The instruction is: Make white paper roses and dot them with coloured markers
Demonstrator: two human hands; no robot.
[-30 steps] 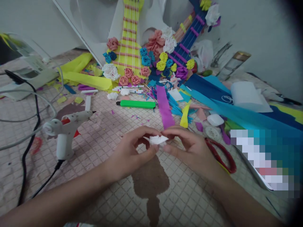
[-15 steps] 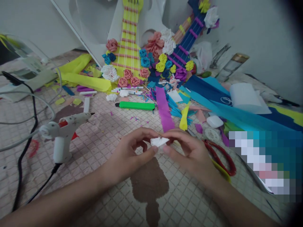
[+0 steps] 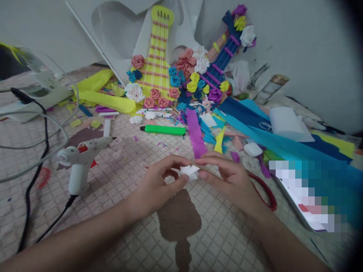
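A small bunched piece of white crepe paper (image 3: pixel 189 172) is pinched between the thumb and fingers of my left hand (image 3: pixel 163 181). My right hand (image 3: pixel 227 179) is closed at its right edge, on what looks like a thin wooden stick (image 3: pixel 200 167) running into the paper; the fingers hide most of it. Just beyond the right fingertips lies a purple crepe strip (image 3: pixel 195 132). Red-handled scissors (image 3: pixel 269 196) lie partly behind the right hand. A brown patch (image 3: pixel 180 215) shows on the quilted table cover below both hands.
A white glue gun (image 3: pixel 81 162) stands at left with its cables. Farther back lies a green cutter (image 3: pixel 164 130). Two paper guitars, yellow (image 3: pixel 154 71) and blue (image 3: pixel 219 62), lean behind paper scraps. Blue crepe sheets (image 3: pixel 255 128) and a partly pixelated device (image 3: pixel 306 211) are at right.
The view has shifted slightly, showing more of the guitars' tops. The white paper looks more bunched and turned in my fingers. Both hands keep their hold in nearly the same place.
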